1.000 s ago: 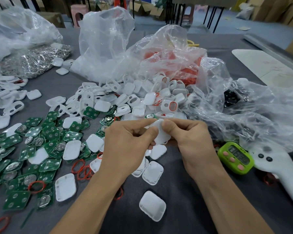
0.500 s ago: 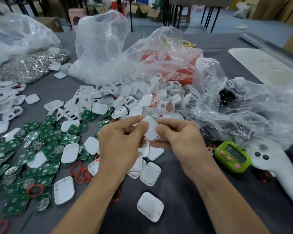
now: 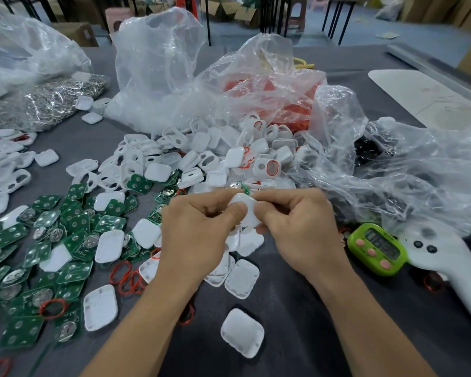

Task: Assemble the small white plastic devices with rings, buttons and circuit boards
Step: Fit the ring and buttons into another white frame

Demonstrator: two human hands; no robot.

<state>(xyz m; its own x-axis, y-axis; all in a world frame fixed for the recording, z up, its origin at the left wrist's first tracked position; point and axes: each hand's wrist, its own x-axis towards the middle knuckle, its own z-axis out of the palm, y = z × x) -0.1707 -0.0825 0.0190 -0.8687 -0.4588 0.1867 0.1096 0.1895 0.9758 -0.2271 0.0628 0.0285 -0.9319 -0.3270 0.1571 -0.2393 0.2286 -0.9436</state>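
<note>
A small white plastic device (image 3: 245, 212) is held above the grey table between both hands. My left hand (image 3: 196, 238) pinches its left side with the thumb on top. My right hand (image 3: 299, 229) grips its right side. Loose white shells (image 3: 242, 331) lie below and under the hands. Green circuit boards (image 3: 74, 240) with coin cells spread at the left, mixed with red rings (image 3: 123, 273). A pile of white frames and shells (image 3: 191, 159) lies beyond the hands. One frame with a red-ringed button (image 3: 267, 167) sits in that pile.
Crumpled clear plastic bags (image 3: 163, 77) stand behind and to the right; one holds red parts (image 3: 283, 104). A bag of shiny metal pieces (image 3: 49, 102) is at the far left. A green timer (image 3: 377, 248) and a white handheld tool (image 3: 446, 265) lie right.
Both hands have kept hold of the white device and turned it between the fingers; it now faces up more. The view has shifted slightly.
</note>
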